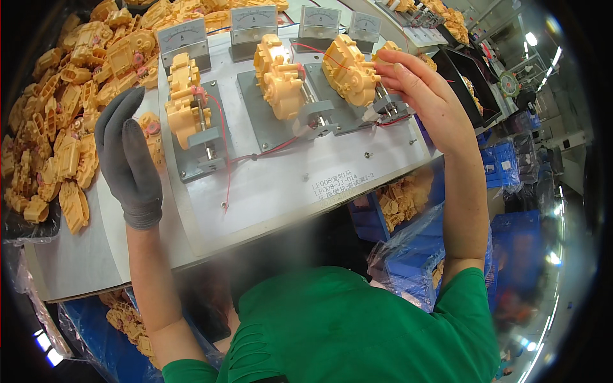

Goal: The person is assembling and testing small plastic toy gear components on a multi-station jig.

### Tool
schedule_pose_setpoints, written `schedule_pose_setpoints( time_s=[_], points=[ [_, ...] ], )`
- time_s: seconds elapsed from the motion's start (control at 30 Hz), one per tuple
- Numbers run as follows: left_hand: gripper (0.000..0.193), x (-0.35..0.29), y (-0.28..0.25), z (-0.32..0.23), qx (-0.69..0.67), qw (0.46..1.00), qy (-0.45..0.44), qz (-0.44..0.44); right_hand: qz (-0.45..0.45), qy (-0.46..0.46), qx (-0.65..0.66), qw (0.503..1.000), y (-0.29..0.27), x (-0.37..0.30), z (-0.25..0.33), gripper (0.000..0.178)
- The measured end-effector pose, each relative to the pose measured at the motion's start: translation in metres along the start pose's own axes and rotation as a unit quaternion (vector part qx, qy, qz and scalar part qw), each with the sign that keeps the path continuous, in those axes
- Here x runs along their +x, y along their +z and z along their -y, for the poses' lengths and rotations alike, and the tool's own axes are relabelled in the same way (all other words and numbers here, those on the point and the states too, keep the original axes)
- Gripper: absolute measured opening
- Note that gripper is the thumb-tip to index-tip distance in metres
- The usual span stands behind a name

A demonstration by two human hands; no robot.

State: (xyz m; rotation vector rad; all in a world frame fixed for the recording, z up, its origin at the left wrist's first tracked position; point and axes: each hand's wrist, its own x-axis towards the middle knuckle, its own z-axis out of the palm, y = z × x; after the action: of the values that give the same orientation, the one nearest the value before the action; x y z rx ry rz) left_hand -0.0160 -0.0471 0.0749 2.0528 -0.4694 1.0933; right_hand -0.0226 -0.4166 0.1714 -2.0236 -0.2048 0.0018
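Observation:
My left hand [131,163], in a grey glove, has its fingers stretched out and holds nothing visible. It is beside a loose yellow plastic housing [152,131] and left of a yellow gearbox [185,108] on a grey test fixture [203,163]. My bare right hand [428,96] extends its fingers beside the rightmost fully visible gearbox [352,71], over the end of its fixture. Behind the fingertips, another yellow part [388,48] shows partly; the hand covers the rest. Between them, a middle gearbox [279,80] stands on its own grey plate [252,108].
Panel meters [253,25] line the board's back, with thin red wires [227,147] across it. Yellow housings [76,70] heap at the left. A black bin [469,83] stands at the right. Blue crates with yellow parts [405,198] sit below the table edge.

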Motion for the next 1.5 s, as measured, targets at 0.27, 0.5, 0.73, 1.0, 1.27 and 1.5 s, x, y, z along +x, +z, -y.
schedule_pose_setpoints(
  time_s=[0.27,0.5,0.73,1.0,1.27,1.5],
  points=[
    [0.035,0.000,0.000,0.000,-0.006,1.000,-0.007,-0.007,-0.004,0.005,0.004,1.000,0.000,-0.001,0.003,0.041],
    [0.035,-0.001,-0.001,0.003,-0.017,1.000,-0.011,-0.012,0.004,-0.001,-0.007,1.000,0.002,-0.001,0.002,0.041],
    [0.036,0.002,-0.006,0.001,0.019,1.000,0.016,0.013,-0.001,-0.032,0.010,0.999,0.001,-0.004,-0.005,0.038],
    [0.039,0.017,-0.020,-0.008,-0.006,0.998,-0.062,-0.028,-0.030,-0.061,0.016,0.998,0.005,-0.018,-0.017,0.036],
    [0.032,0.075,-0.022,-0.081,0.063,0.989,0.079,0.109,-0.198,-0.169,0.147,0.954,0.021,-0.060,-0.043,0.020],
    [0.019,0.119,0.036,-0.140,0.130,0.917,0.194,0.323,-0.210,-0.184,0.097,0.955,0.026,-0.072,-0.059,0.021]
  ],
)
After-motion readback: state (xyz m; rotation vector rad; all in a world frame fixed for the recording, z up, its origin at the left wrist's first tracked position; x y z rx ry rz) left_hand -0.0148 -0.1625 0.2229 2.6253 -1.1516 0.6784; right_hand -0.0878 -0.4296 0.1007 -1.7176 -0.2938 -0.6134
